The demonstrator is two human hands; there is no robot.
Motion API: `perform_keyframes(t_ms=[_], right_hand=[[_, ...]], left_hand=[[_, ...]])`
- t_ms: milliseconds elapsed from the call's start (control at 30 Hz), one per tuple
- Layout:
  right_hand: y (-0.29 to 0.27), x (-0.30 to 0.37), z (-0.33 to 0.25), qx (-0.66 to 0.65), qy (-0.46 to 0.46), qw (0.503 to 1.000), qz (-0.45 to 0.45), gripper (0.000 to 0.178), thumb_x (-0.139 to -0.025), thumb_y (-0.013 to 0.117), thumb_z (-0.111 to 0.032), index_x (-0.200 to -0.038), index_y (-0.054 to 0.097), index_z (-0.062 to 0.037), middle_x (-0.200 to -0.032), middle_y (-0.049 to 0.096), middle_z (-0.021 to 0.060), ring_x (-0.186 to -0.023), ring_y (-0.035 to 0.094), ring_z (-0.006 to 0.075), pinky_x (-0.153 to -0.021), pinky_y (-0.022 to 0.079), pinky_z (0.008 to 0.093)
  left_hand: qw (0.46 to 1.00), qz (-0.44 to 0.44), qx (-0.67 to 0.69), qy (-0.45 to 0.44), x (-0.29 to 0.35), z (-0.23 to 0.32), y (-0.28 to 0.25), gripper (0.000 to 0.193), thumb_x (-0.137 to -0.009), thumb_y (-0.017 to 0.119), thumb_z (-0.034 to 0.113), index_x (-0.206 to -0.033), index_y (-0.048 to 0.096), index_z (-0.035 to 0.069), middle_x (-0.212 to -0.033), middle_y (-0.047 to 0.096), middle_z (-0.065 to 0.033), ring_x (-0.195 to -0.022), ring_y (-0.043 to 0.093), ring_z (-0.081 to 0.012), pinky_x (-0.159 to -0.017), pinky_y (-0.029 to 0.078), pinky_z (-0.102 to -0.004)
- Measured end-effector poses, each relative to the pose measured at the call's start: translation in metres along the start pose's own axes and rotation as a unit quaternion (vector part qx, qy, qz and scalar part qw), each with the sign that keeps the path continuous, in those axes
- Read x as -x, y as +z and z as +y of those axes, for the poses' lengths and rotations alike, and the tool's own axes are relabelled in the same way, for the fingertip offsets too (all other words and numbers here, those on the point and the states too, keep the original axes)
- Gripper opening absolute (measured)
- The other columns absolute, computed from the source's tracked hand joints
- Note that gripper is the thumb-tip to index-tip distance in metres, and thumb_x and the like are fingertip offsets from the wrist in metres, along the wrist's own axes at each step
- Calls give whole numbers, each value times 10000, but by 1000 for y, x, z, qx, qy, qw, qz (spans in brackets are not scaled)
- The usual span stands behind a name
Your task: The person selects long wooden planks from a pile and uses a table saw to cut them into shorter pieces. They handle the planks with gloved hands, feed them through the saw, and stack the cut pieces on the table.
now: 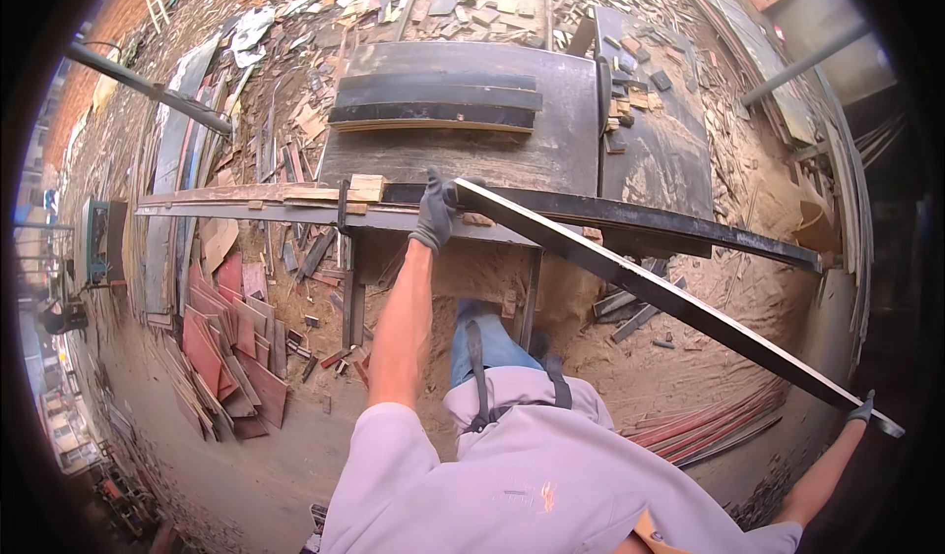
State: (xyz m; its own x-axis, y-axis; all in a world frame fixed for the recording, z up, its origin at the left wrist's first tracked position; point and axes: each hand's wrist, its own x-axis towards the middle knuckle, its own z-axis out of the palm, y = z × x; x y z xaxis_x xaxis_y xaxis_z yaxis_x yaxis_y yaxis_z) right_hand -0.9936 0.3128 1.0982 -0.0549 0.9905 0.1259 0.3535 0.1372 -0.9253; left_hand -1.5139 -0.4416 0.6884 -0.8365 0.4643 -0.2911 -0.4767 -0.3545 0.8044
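Observation:
A long black board with a pale edge [650,288] slants from the middle of the view down to the lower right. My left hand [434,215], in a dark grey glove, is at its near-centre end, with the fingers closed around that end and partly hidden. Far out at the right, my gloved right hand [862,408] grips the other end from its upper side. Beneath the upper end of the board runs a long dark rail [689,221] along the front of a metal table [561,165].
Several black boards [433,101] lie stacked on the table. Small wood blocks [368,188] rest on the rail beside my left hand. Reddish panels [231,347] lean in a pile at the left, and red strips [709,421] lie on the sandy floor at the right. Offcuts litter the far ground.

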Motion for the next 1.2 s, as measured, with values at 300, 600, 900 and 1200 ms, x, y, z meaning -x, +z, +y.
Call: perform_keyframes(t_ms=[300, 600, 900, 1200], right_hand=[[156, 65, 1, -32, 51, 991, -118, 314, -923, 581, -322, -950, 663, -20, -749, 646, 94, -613, 601, 263, -545, 514, 444], [281, 112, 31, -47, 108, 971, -209, 344, -930, 590, -379, -984, 665, -48, -778, 657, 82, -661, 620, 259, -571, 518, 457], [295, 127, 86, 6, 191, 953, -234, 376, -937, 599, -436, -1018, 667, -76, -807, 669, 70, -710, 638, 254, -597, 522, 469], [320, 110, 155, 62, 279, 931, -229, 409, -944, 608, -494, -1051, 669, -103, -836, 680, 59, -758, 657, 249, -623, 527, 482]], left_hand=[[977, 188, -93, 22, -26, -46, -19, 486, -1065, 620, 371, -1138, 741, -94, -1072, 758, -106, -977, 623, -143, -927, 494, -312], [992, 72, 99, 43, -2, 0, -40, 463, -1112, 501, 216, -1466, 513, -82, -1503, 559, -209, -1397, 530, -248, -1201, 394, -349], [714, 132, -648, 230, -12, -5, 10, 436, -912, 678, 171, -1346, 662, 147, -1384, 620, -152, -1392, 487, -359, -1251, 228, -546], [671, 94, -714, 175, -9, 12, 0, 375, -964, 644, 490, -1273, 721, 292, -1200, 665, -46, -1285, 527, -316, -1229, 141, -691]])
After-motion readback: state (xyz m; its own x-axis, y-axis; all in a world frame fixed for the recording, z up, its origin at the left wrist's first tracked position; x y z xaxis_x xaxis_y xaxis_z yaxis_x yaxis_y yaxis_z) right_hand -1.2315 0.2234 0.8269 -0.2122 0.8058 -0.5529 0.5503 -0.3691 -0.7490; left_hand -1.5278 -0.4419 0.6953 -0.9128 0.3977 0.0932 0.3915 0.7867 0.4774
